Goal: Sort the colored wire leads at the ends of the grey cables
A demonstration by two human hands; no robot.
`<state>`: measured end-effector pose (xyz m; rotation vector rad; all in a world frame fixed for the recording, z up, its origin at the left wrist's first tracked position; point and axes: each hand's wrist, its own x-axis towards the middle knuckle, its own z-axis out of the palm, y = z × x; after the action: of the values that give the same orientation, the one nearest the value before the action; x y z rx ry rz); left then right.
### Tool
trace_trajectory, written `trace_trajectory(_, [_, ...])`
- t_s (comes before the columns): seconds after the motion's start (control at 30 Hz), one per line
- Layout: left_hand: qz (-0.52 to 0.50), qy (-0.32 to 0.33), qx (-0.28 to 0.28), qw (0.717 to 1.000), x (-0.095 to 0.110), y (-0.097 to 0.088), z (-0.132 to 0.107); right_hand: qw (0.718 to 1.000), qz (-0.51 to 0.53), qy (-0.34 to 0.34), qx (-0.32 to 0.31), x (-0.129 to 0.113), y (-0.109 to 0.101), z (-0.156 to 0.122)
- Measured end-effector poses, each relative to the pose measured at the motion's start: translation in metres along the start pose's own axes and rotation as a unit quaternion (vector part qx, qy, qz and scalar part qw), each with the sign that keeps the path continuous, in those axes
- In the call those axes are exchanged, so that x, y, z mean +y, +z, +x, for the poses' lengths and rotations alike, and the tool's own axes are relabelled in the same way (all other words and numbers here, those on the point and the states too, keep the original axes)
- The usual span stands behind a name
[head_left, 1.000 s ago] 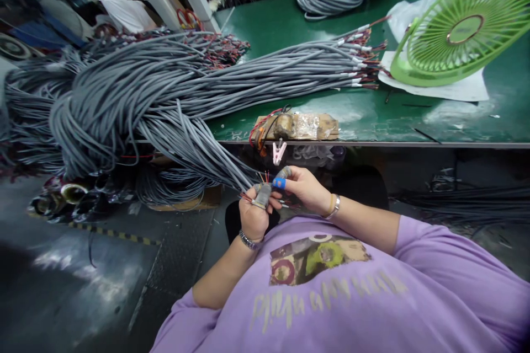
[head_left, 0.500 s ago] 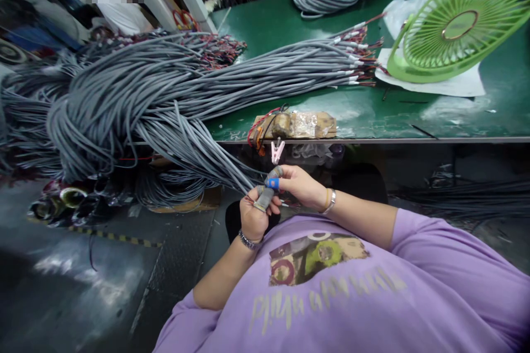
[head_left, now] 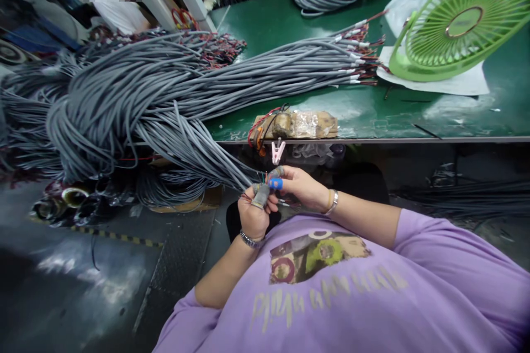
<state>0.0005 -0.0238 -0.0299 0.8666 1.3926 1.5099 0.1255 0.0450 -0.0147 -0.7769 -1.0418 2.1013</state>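
Head view. Left hand (head_left: 253, 216) closed round a grey cable (head_left: 234, 174) end, below the bench (head_left: 281, 22) edge. Right hand (head_left: 302, 187) pinches its coloured wires (head_left: 260, 177) between taped fingertips. Judged progress: one sheaf (head_left: 298, 66) lies on the bench, ends bared; the large bundle (head_left: 124, 99) feeding the hands apparently remains.

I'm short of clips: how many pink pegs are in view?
1: the pink peg hangs at the front edge of the green table, under the taped block; others may hide beneath grey cables.
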Motion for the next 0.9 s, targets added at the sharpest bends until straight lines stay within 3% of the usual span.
trace_trajectory(0.17, [-0.016, 0.0, 0.019, 1.0, 0.0, 0.0, 0.001, 0.999, -0.003, 0.01, -0.032, 0.002, -0.008, -0.005])
trace_trajectory(0.53, [-0.014, 0.001, 0.027, 1.0, -0.002, 0.001, 0.0, 0.999, -0.045, -0.001, 0.029, -0.003, -0.004, -0.006])
trace_trajectory(0.9, [-0.026, 0.006, 0.023, 0.999, -0.002, 0.002, 0.0, 1.0, -0.024, -0.004, 0.007, 0.005, -0.014, -0.01])
